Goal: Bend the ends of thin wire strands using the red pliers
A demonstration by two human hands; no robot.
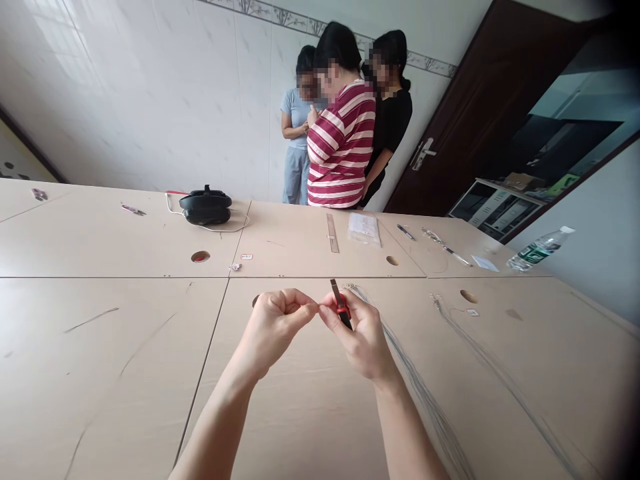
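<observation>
My left hand (283, 327) is closed in a pinch, thumb and forefinger pressed together. Whatever lies between those fingertips is too small to make out. Right beside it, fingertips meeting the left ones, my right hand (357, 333) is wrapped around a small hand tool (343, 312) with a red and black body and a flat dark metal end pointing away from me. The tool's exact kind does not show. Under and beyond my right hand runs a bundle of thin grey wires (420, 380), its tips bunched near the fingers.
A second wire bundle (493, 363) lies to the right. On the far table stand a black case (206, 208) with a white cord, a ruler (333, 233), a plastic bag (364, 229), a pen (406, 232) and a water bottle (540, 250). Three people stand behind the table.
</observation>
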